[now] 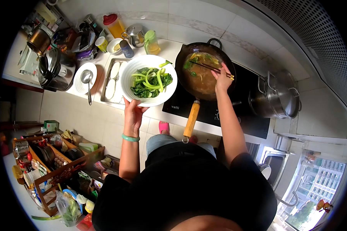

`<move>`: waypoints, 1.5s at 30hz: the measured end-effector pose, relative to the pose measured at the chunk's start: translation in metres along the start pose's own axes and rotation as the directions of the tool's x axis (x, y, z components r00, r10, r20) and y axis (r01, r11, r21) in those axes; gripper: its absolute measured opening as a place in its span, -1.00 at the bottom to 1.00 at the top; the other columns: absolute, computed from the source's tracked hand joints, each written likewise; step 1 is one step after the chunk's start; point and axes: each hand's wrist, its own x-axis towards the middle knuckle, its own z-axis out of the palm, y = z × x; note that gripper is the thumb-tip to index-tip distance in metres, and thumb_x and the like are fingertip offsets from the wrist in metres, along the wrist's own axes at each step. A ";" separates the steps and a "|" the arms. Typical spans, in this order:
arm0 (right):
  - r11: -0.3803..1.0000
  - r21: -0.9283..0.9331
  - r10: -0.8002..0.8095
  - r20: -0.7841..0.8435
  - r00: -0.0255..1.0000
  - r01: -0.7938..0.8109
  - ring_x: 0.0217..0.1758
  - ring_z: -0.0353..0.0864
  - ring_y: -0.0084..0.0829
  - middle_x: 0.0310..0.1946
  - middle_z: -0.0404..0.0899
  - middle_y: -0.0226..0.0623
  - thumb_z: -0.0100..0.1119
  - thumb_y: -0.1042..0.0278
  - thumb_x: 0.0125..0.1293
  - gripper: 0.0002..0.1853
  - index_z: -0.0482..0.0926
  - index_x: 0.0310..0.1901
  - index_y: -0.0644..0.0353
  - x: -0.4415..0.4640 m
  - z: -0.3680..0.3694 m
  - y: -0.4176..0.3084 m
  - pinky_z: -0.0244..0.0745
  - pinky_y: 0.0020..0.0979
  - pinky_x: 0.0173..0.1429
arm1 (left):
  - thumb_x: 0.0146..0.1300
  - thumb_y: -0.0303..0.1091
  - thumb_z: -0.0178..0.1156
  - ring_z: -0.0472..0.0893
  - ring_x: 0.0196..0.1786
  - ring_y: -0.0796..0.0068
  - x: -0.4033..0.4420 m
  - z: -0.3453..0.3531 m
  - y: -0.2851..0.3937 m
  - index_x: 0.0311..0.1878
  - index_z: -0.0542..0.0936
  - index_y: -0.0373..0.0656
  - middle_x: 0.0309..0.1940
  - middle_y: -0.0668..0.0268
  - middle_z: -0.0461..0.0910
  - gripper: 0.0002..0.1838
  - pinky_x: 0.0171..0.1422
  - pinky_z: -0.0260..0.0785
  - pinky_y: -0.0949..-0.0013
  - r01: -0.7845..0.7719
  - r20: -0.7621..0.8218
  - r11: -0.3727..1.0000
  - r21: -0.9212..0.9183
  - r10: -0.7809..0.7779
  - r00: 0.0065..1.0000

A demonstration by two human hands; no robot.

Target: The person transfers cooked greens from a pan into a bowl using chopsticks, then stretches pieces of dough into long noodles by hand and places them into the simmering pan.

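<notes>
My left hand [133, 115] grips the near rim of a white plate [144, 61], held up beside the wok. Cooked leafy greens [152, 82] lie heaped on it, with one stalk near the far right rim. My right hand [223, 79] is closed round a pair of chopsticks [208, 66], whose tips point down into the wok [183, 79]. Brownish broth [198, 82] fills the wok's bottom, with some greens [194, 59] floating toward the far side. The wok's wooden handle [191, 119] points toward my body.
The black cooktop [254, 115] carries a steel steamer pot [279, 94] on the right. Left of the plate are a metal tray [104, 86] with white oblong pieces and a white plate [79, 82] with a spoon [86, 76]. Behind stand a green-lidded jug [151, 42] and a steel pot [135, 35].
</notes>
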 end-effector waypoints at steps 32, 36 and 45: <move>0.856 0.509 0.150 -0.086 0.985 -0.086 -0.16 0.57 0.11 -0.14 0.43 0.19 -0.08 0.57 0.30 -0.76 0.35 -0.11 0.63 0.017 -0.052 -0.032 0.65 0.00 -0.05 | 0.09 -0.57 -0.09 0.61 -0.13 0.27 0.010 0.040 -0.003 0.24 0.09 -0.01 0.01 0.18 0.40 -0.40 -0.12 0.60 0.24 0.017 0.059 0.999 0.052 -0.020 0.998; 0.889 0.458 0.059 -0.091 0.994 -0.011 -0.17 0.59 0.11 -0.20 0.48 0.23 -0.09 0.51 0.32 -0.73 0.35 -0.07 0.59 0.004 -0.073 -0.052 0.66 -0.15 -0.06 | 0.08 -0.57 -0.07 0.62 -0.15 0.29 0.010 0.050 -0.008 0.23 0.10 -0.01 0.00 0.19 0.41 -0.40 -0.16 0.61 0.29 0.042 0.061 0.998 0.057 -0.045 0.997; 0.891 0.450 -0.062 -0.012 0.998 0.060 -0.07 0.57 0.08 -0.06 0.46 0.11 -0.09 0.52 0.28 -0.65 0.31 0.02 0.62 -0.028 -0.082 -0.105 0.61 -0.15 0.04 | 0.12 -0.50 -0.02 0.65 -0.22 0.25 0.015 0.068 -0.025 0.26 0.08 0.02 0.00 0.16 0.42 -0.39 -0.29 0.63 0.37 0.078 0.119 0.993 0.089 -0.088 0.989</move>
